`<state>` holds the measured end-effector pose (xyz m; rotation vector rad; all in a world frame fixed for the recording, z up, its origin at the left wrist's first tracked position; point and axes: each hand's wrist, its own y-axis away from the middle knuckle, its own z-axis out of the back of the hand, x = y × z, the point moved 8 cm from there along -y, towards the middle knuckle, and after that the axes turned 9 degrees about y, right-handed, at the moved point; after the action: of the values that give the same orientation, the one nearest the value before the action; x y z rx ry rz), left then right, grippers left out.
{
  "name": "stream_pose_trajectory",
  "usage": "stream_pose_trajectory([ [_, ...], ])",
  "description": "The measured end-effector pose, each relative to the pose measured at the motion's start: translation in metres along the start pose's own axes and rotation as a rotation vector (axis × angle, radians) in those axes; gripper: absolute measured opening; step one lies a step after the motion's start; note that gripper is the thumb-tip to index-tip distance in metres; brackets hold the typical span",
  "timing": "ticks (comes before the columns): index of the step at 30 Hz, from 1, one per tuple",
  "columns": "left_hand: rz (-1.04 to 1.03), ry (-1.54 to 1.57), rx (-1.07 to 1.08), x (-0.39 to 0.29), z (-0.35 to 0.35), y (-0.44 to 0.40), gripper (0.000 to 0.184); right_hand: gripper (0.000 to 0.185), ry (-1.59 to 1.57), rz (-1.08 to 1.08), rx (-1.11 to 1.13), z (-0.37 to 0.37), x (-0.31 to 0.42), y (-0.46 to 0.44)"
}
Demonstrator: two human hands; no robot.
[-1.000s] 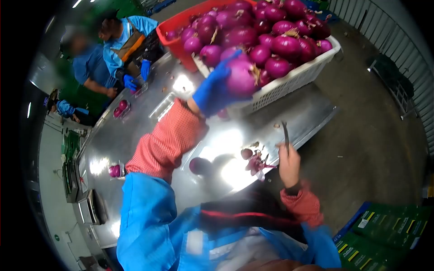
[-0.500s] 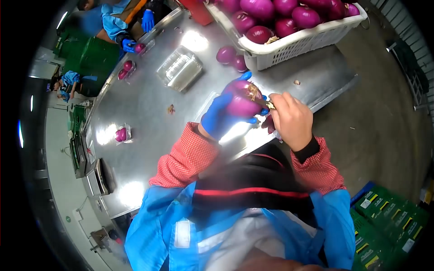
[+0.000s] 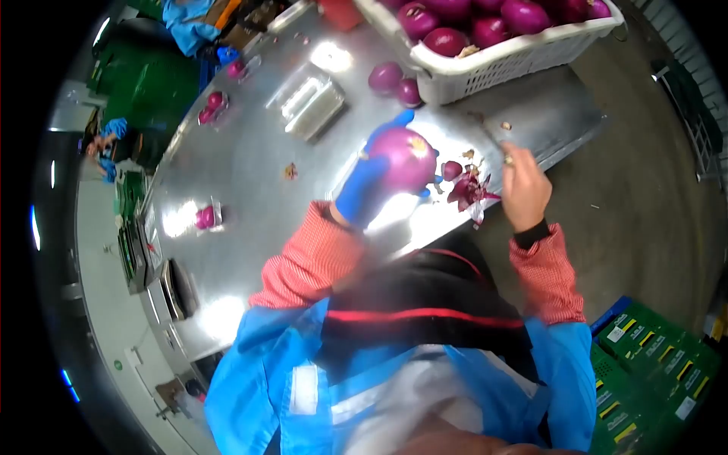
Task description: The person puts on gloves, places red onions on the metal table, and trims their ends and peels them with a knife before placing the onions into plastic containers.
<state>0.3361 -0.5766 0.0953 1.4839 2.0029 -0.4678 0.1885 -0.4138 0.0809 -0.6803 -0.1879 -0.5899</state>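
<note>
My left hand (image 3: 362, 186), in a blue glove, is wrapped round a large red onion (image 3: 408, 161) whose pale cut root end faces up. My bare right hand (image 3: 525, 189) is closed on a small knife (image 3: 491, 136), its blade pointing away from me over the metal table, apart from the onion. Between my hands lies a heap of purple onion skins (image 3: 470, 191) with a dark red piece (image 3: 452, 170) beside it. Two whole red onions (image 3: 385, 77) rest on the table beyond my left hand.
A white plastic crate (image 3: 523, 57) full of red onions stands at the far right of the metal table (image 3: 250, 163). Clear plastic trays (image 3: 307, 102) sit left of it. Packed onions (image 3: 206, 218) lie farther left. Green crates (image 3: 660, 356) are on the floor at right.
My right hand has moved right with the knife, away from the onion. The dry tuft on the onion's end is gone, leaving a pale cut spot. The skins heap is now uncovered.
</note>
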Motion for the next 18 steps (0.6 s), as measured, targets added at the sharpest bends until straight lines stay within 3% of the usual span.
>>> stream_pose_trajectory([
  [1, -0.034, 0.034, -0.010, 0.003, 0.006, -0.003, 0.084, 0.029, -0.009, 0.009, -0.013, 0.007, 0.016, -0.011],
  [3, -0.184, -0.353, -0.083, -0.002, 0.019, -0.006, 0.091, 0.031, -0.102, 0.098, 0.007, 0.013, 0.049, -0.013],
  [9, -0.318, -0.397, -0.165, -0.001, 0.022, -0.001, 0.096, 0.022, -0.014, 0.118, 0.081, 0.017, 0.090, -0.008],
  [18, -0.146, -0.272, -0.103, 0.011, 0.025, 0.016, 0.080, 0.022, 0.002, 0.120, 0.063, -0.016, 0.068, 0.003],
])
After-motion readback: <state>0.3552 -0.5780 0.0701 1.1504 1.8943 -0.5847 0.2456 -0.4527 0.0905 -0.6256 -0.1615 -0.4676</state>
